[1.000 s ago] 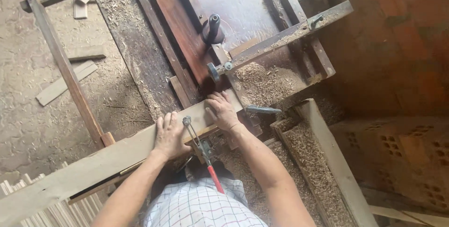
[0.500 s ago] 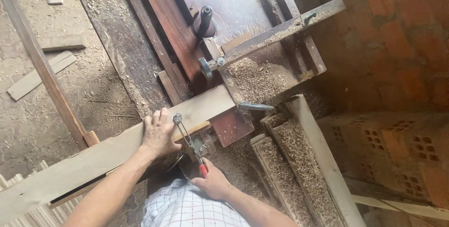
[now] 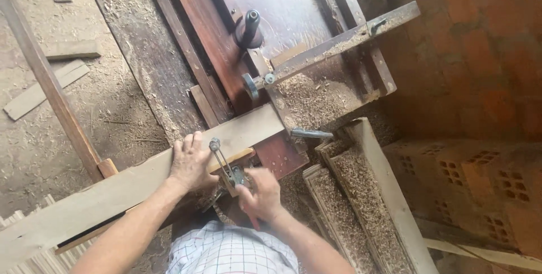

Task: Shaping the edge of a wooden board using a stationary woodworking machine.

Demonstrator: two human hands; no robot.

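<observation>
A long pale wooden plank (image 3: 130, 183) lies slantwise across the near end of a dark red woodworking machine table (image 3: 271, 9). My left hand (image 3: 191, 162) presses flat on top of the plank. Beside it a metal clamp (image 3: 224, 167) with a red handle stands against the plank's near edge. My right hand (image 3: 259, 194) is closed around the lower part of that clamp, hiding most of the red handle.
Sawdust covers the machine and the dirt floor. A slanted wooden fence bar (image 3: 344, 40) crosses the table. Sawdust-covered boards (image 3: 367, 195) lean at the right, by a red brick wall (image 3: 485, 93). A thin wooden post (image 3: 48, 82) and scrap offcuts (image 3: 42, 90) lie at the left.
My right hand left the top of the plank, dropped down towards my body, and now grips the clamp. My left hand has stayed on the plank.
</observation>
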